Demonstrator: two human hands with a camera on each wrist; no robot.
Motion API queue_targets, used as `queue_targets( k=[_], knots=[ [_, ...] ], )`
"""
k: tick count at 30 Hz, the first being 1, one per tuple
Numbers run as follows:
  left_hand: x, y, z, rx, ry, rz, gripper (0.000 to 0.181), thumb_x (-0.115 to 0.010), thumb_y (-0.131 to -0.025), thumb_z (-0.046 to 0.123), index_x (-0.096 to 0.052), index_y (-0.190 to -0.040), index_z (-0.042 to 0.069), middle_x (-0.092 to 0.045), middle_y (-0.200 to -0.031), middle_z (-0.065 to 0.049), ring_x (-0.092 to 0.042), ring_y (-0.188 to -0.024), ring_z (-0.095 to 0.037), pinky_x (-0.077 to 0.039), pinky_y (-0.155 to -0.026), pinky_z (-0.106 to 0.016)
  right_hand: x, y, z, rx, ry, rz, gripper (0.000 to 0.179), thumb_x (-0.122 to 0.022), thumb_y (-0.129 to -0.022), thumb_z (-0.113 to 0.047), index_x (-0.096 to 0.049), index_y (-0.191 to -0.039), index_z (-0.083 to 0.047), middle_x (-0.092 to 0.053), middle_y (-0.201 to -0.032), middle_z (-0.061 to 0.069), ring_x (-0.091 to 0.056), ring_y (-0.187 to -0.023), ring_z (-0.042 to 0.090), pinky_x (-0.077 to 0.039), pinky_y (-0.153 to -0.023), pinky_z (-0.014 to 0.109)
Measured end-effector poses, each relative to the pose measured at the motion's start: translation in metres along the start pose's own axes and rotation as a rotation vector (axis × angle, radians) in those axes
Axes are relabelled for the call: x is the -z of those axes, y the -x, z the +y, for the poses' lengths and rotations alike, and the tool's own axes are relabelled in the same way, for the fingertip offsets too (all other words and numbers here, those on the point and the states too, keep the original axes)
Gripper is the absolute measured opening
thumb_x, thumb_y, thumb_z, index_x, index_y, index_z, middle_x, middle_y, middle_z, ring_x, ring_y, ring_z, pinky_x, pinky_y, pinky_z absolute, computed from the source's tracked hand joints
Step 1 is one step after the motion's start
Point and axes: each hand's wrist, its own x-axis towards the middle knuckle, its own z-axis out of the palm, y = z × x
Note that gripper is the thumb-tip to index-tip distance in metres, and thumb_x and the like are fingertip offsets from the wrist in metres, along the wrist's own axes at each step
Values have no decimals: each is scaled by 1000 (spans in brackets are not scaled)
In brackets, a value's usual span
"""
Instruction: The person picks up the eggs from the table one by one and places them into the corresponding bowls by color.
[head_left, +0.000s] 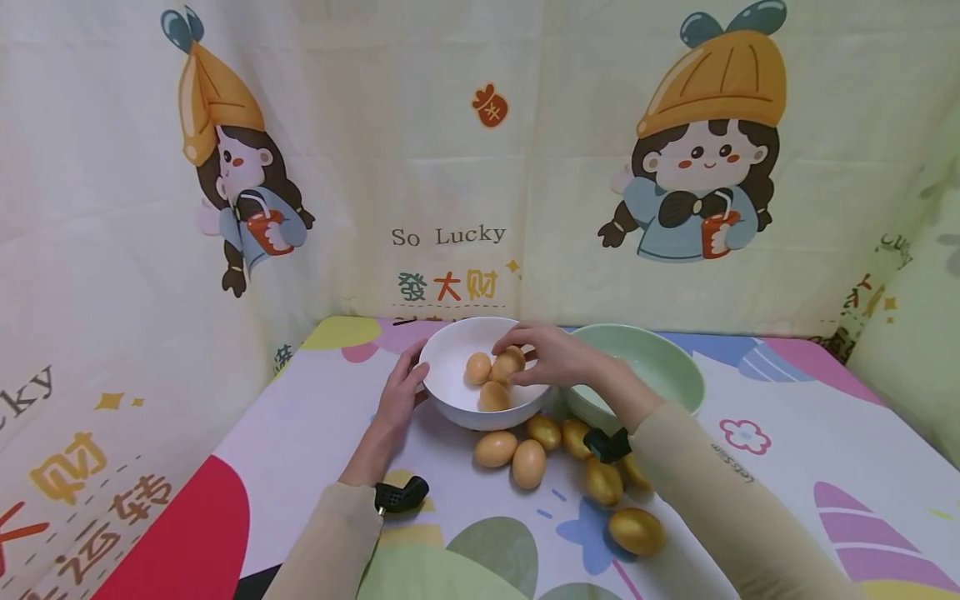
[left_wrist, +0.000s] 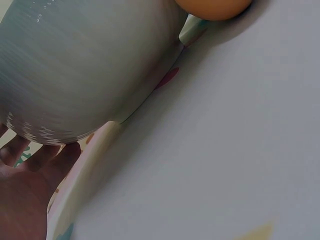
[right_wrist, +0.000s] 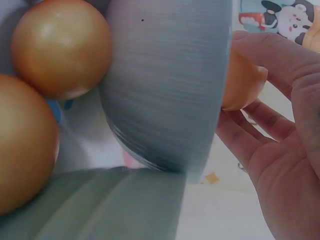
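My left hand [head_left: 399, 392] holds the left side of a white bowl [head_left: 448, 350], its thumb at the rim and its fingers against the outside. In the left wrist view, the fingertips [left_wrist: 70, 152] touch the bowl's outer wall [left_wrist: 95, 65]. Reaching over the right rim, my right hand [head_left: 558, 357] has its fingers around a brown egg [head_left: 507, 365] inside the bowl. The right wrist view shows this egg [right_wrist: 245, 82] between thumb and fingers, partly hidden by the bowl. Beside it in the bowl lie other brown eggs, one at the left [head_left: 478, 367] and one nearer the front [head_left: 494, 397].
A green bowl [head_left: 675, 367] stands right of the white one, partly behind my right forearm. Two brown eggs [head_left: 529, 464] and several golden eggs [head_left: 637, 532] lie on the patterned tabletop [head_left: 465, 500] in front. A printed curtain [head_left: 555, 167] hangs behind the table.
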Motion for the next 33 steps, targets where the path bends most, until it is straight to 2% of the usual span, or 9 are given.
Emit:
queue_targets(
  k=[5, 12, 17, 23, 29, 33],
  knots=[
    [-2, 5, 7, -6, 7, -10, 47, -39, -100, 19, -30, -146, 14, -32, -146, -6, -38, -126, -27, -35, -98, -49, -5, -12, 4, 1, 16, -7, 37, -75, -79, -15, -64, -114, -9, -56, -111, 0, -52, -99, 16, -49, -84, 31],
    [1, -7, -12, 5, -20, 23, 45, -42, -99, 27, -35, -143, 24, -36, -143, 5, -41, -123, -19, -39, -96, -45, -13, -26, 5, -27, 35, -23, 35, -75, -78, -16, -66, -111, -11, -55, -109, 1, -50, -98, 16, -47, -85, 30],
    [1, -9, -17, -13, -32, 35, 46, -43, -98, 31, -35, -143, 26, -37, -143, 6, -41, -123, -19, -39, -96, -46, -19, -33, 4, -65, 58, -33, 33, -76, -77, -17, -67, -109, -16, -55, -107, -1, -50, -97, 15, -47, -83, 28],
    [1, -9, -18, -8, -25, 26, 48, -43, -98, 30, -33, -144, 22, -36, -143, 4, -40, -124, -20, -39, -96, -46, -26, -39, 3, -96, 183, -42, 31, -77, -76, -25, -68, -106, -23, -56, -100, -6, -51, -89, 13, -45, -76, 24],
    [1, -9, -19, -6, -16, 23, 48, -43, -98, 29, -33, -144, 20, -36, -143, 2, -41, -124, -22, -39, -96, -47, -33, -48, -1, -127, 340, -60, 30, -74, -76, -33, -68, -106, -30, -56, -95, -12, -49, -86, 9, -41, -76, 24],
    [1, -10, -17, -18, -17, 35, 46, -44, -98, 29, -37, -142, 23, -38, -142, 3, -42, -122, -21, -40, -95, -47, -37, -53, -3, -142, 350, -91, 31, -74, -76, -31, -68, -107, -28, -56, -93, -13, -48, -87, 9, -40, -79, 25]
  ],
)
